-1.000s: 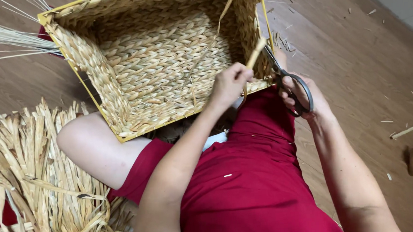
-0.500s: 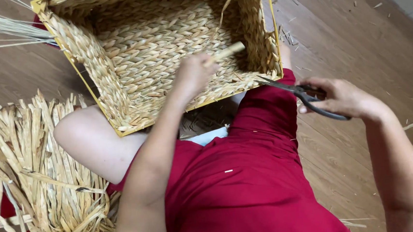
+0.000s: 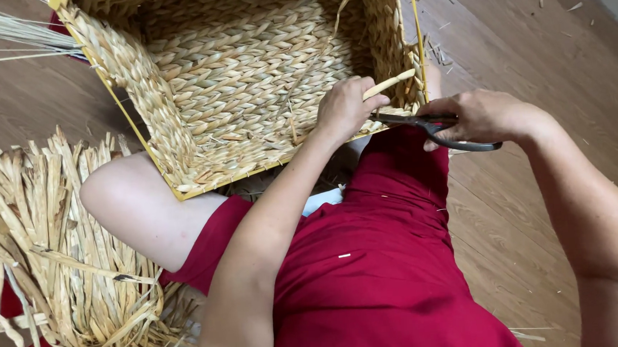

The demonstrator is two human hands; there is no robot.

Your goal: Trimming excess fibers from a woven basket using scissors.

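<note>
Your left hand (image 3: 344, 109) sits in the middle of the frame, fingers pinched together on a loose strand end (image 3: 390, 84) that sticks up from the near right corner of the woven basket (image 3: 244, 76). Your right hand (image 3: 482, 114), just right of it, is closed through the handles of the black scissors (image 3: 429, 125), whose blades point left toward the foot of that strand and lie almost touching the basket's rim.

The basket fills the upper centre of the frame, tipped so its open side faces you, and rests against your red-clad lap (image 3: 389, 276). It looks light but stiff: thick braided straw over a thin yellow frame that shows along the edges. The weave should be rough and easy to grip, though dry fibres can fray or snap if bent sharply. The strand itself seems springy and brittle, so holding it near its tip, as you do, keeps it taut.

A pile of dried straw strips (image 3: 60, 249) lies at the lower left on the wooden floor (image 3: 532, 42), with small scraps scattered at the upper right. No packages, labels or signs are in view.
</note>
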